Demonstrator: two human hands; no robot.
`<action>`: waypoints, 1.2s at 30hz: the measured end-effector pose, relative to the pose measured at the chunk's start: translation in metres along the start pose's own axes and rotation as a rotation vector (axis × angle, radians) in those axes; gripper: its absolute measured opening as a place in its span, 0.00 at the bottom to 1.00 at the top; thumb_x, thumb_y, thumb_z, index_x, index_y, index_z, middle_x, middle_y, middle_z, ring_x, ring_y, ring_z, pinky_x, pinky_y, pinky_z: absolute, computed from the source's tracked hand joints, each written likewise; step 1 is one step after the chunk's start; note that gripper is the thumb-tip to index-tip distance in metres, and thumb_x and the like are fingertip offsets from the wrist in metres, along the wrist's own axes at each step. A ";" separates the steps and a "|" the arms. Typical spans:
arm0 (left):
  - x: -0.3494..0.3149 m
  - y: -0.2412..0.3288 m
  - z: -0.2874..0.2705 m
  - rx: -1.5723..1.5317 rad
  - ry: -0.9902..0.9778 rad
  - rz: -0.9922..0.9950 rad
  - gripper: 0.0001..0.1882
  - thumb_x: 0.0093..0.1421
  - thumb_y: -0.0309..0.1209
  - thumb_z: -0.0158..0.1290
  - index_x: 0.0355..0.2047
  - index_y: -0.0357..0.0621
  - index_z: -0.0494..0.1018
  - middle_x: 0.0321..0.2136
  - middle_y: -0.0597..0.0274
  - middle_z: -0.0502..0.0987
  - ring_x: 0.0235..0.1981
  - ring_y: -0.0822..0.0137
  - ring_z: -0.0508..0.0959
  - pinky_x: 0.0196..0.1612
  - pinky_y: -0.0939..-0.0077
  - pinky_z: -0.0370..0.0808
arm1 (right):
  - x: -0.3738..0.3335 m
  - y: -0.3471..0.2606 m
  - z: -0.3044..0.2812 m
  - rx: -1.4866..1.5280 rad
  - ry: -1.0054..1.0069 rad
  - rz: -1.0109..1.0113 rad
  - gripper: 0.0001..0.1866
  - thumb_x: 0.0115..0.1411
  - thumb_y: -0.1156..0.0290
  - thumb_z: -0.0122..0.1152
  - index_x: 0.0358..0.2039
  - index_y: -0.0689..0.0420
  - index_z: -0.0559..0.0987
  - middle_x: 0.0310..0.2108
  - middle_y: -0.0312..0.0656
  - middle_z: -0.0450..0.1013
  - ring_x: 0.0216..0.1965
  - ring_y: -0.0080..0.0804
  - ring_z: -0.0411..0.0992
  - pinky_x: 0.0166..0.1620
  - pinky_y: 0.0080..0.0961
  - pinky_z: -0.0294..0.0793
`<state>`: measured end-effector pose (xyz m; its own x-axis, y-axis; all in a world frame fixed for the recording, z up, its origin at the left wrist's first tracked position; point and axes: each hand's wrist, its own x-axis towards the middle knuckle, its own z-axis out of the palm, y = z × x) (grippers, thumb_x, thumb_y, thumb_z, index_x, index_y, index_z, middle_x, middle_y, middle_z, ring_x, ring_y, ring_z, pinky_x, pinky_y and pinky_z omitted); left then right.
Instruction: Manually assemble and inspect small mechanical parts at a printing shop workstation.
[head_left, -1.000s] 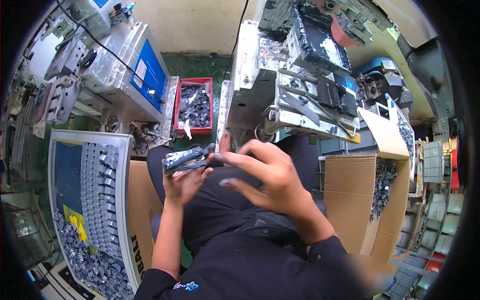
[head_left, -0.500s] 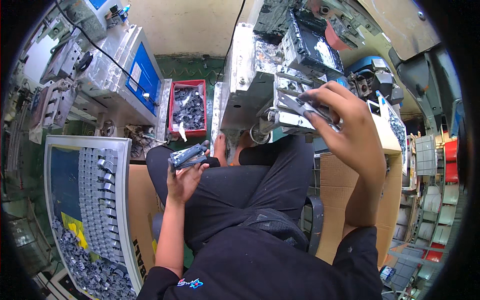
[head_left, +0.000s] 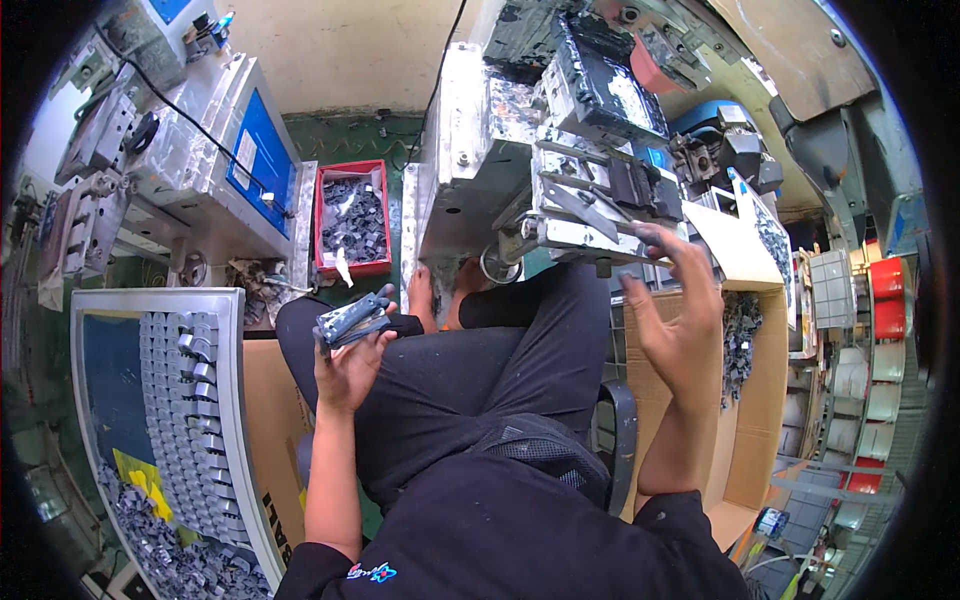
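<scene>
My left hand [head_left: 348, 362] is shut on a stack of small grey metal parts [head_left: 350, 318], held over my left thigh. My right hand [head_left: 672, 312] is open with fingers spread, holding nothing, just below the front jaw of the metal press machine [head_left: 580, 190]. It hovers above the open cardboard box [head_left: 750, 400] that holds several grey parts on my right. I am seated, in dark trousers and a dark shirt.
A tray [head_left: 225, 420] on my left carries neat rows of grey parts and a loose heap at its near end. A red bin [head_left: 322, 215] of parts stands ahead on the floor. A grey and blue machine [head_left: 215, 160] stands at far left. White and red crates [head_left: 865, 330] are stacked at right.
My right hand left the stack in my left hand, reached up to the press, and has now drawn back down from it, open. My left hand stayed put with the parts.
</scene>
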<state>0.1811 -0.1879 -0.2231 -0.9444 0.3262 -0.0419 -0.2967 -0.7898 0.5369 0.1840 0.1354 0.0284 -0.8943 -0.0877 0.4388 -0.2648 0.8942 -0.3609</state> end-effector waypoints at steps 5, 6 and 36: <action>0.002 -0.002 0.003 0.027 -0.010 -0.010 0.49 0.59 0.68 0.48 0.66 0.41 0.60 0.70 0.47 0.53 0.68 0.54 0.61 0.61 0.63 0.66 | -0.010 0.010 0.022 0.025 0.040 -0.107 0.31 0.51 0.74 0.71 0.57 0.60 0.72 0.51 0.46 0.75 0.51 0.44 0.72 0.56 0.36 0.67; 0.001 -0.003 0.002 0.028 -0.010 -0.009 0.49 0.59 0.68 0.48 0.66 0.41 0.60 0.70 0.47 0.53 0.68 0.54 0.61 0.61 0.63 0.66 | -0.010 0.010 0.024 0.000 0.049 -0.105 0.32 0.51 0.73 0.71 0.57 0.59 0.72 0.53 0.45 0.75 0.52 0.43 0.71 0.57 0.36 0.65; 0.002 -0.011 0.008 0.034 0.071 0.040 0.41 0.63 0.63 0.46 0.66 0.45 0.61 0.67 0.52 0.61 0.67 0.58 0.63 0.59 0.65 0.65 | 0.008 0.036 0.043 -0.038 0.241 -0.502 0.26 0.41 0.78 0.75 0.45 0.56 0.80 0.36 0.37 0.79 0.40 0.36 0.75 0.47 0.36 0.70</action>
<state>0.1837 -0.1749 -0.2224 -0.9634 0.2564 -0.0787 -0.2547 -0.7827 0.5679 0.1513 0.1473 -0.0165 -0.5527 -0.4080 0.7267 -0.6198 0.7841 -0.0312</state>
